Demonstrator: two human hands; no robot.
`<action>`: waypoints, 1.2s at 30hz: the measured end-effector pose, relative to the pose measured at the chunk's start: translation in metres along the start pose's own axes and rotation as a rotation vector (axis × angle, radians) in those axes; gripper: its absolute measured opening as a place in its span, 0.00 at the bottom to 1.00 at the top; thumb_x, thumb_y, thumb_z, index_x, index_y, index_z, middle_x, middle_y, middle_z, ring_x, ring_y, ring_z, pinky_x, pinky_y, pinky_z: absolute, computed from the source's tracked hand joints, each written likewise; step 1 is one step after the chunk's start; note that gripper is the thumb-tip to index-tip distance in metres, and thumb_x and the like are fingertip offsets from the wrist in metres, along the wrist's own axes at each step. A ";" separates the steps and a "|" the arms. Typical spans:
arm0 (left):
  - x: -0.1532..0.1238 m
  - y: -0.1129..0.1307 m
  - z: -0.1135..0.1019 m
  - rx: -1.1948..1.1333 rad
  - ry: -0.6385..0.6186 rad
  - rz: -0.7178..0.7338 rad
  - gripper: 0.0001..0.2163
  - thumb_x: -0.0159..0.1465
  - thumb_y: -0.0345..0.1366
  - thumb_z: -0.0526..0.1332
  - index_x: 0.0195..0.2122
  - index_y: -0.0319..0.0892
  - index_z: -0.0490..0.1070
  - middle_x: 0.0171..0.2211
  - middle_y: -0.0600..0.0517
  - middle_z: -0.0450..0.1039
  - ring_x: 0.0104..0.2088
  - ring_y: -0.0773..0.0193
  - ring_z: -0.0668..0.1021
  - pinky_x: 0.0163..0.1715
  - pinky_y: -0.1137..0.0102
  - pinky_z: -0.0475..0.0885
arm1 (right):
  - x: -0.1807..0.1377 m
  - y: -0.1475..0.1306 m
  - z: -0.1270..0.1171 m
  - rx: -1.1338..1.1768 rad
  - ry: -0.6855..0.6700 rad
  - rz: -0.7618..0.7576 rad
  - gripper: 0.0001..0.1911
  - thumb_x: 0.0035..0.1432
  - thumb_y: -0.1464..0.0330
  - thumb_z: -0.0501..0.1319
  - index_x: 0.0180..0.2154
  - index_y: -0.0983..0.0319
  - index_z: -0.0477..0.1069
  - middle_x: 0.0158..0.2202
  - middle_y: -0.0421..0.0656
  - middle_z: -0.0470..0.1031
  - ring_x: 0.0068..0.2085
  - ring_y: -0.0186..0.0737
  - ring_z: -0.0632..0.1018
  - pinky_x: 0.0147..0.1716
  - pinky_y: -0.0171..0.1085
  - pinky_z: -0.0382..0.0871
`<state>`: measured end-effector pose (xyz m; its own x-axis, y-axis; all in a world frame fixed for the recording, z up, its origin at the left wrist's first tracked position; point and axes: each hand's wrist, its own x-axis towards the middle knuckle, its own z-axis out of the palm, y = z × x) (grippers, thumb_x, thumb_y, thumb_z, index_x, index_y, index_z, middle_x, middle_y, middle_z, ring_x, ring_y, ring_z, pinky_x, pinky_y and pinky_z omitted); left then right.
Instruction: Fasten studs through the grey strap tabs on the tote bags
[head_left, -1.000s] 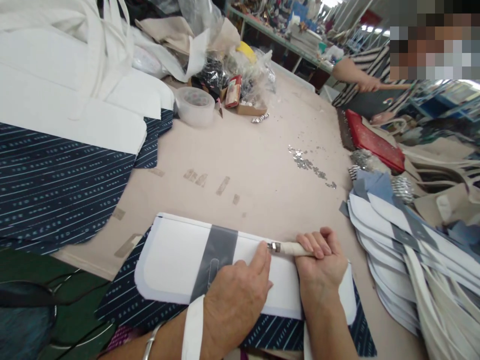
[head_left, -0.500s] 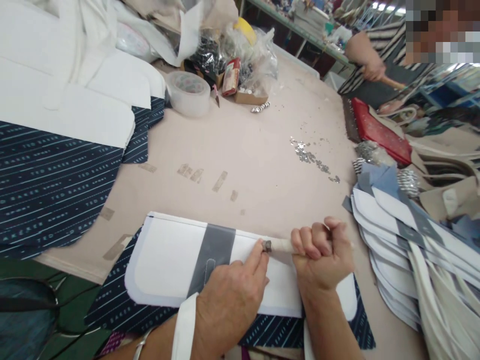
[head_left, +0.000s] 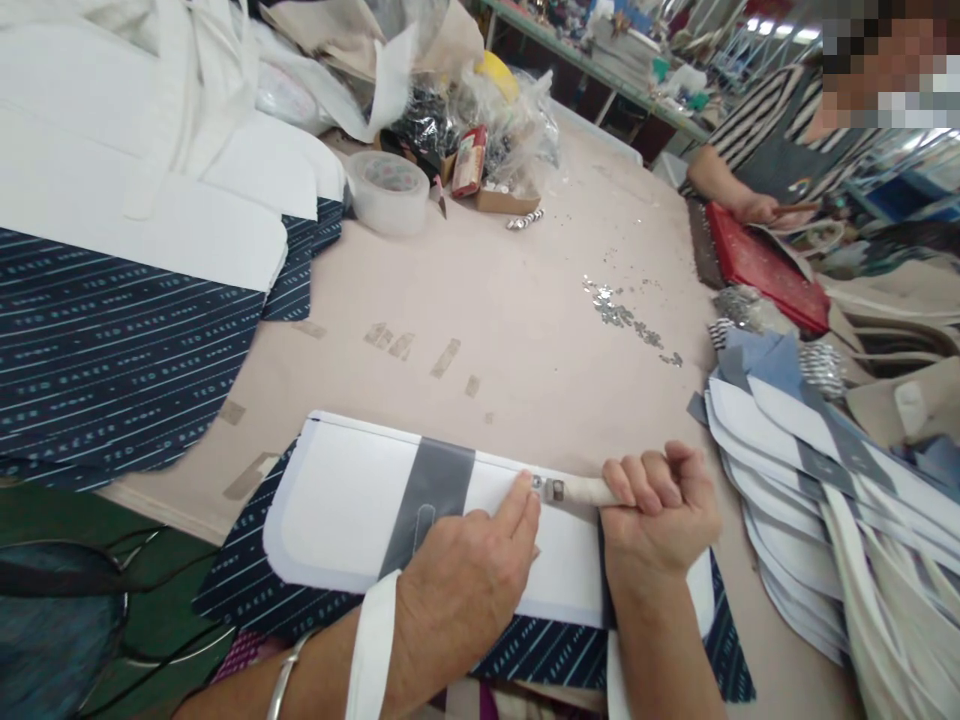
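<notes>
– At the near edge of the table (head_left: 510, 330), what is the right hand (head_left: 664, 510) doing?

– It is curled into a fist around the pale handle of a tool (head_left: 585, 490). The handle lies almost level and the small metal head points left, toward the other hand.

– And the left hand (head_left: 465, 580)?

– Palm down on the white panel (head_left: 345, 510), fingers close together and gripping nothing. The index fingertip presses just beside a tiny metal stud (head_left: 537, 482). I would say the flat hand is there to keep the panel from sliding, with the finger steadying the spot.

– How close is the tool's head to that stud?

– Just beside it, to the right. I cannot tell whether they touch. The stud sits near the panel's far edge, between fingertip and tool.

– What does the panel rest on?

– On a piece of navy striped fabric (head_left: 247, 600), which shows along its near and left sides. A grey band (head_left: 435, 490) crosses the panel just left of the left hand, and a white strap (head_left: 371, 650) lies over that wrist.

– Further out?

– To the right is a fanned stack of white pieces (head_left: 810, 470) with grey strips, near the right hand, probably for easy reach. Loose metal bits (head_left: 626, 320) are scattered mid-table, well apart from both hands. A tape roll (head_left: 388, 190) stands at the far left, and a co-worker's hand (head_left: 754, 208) is over a red tray (head_left: 757, 265) at the far right.
</notes>
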<state>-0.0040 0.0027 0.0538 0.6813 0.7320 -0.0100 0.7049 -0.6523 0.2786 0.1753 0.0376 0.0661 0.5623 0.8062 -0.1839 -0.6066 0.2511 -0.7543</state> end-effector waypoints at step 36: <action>-0.004 0.000 0.003 -0.128 0.002 -0.058 0.14 0.66 0.23 0.48 0.49 0.31 0.68 0.35 0.44 0.75 0.31 0.60 0.79 0.28 0.68 0.74 | -0.028 0.038 0.105 -1.365 -1.032 -0.206 0.15 0.63 0.64 0.54 0.27 0.63 0.72 0.17 0.33 0.62 0.20 0.29 0.63 0.22 0.31 0.55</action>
<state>-0.0054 -0.0008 0.0507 0.6400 0.7679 -0.0281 0.7119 -0.5787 0.3979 0.0780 0.0806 0.1086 -0.3330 0.9428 0.0136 0.6088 0.2260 -0.7604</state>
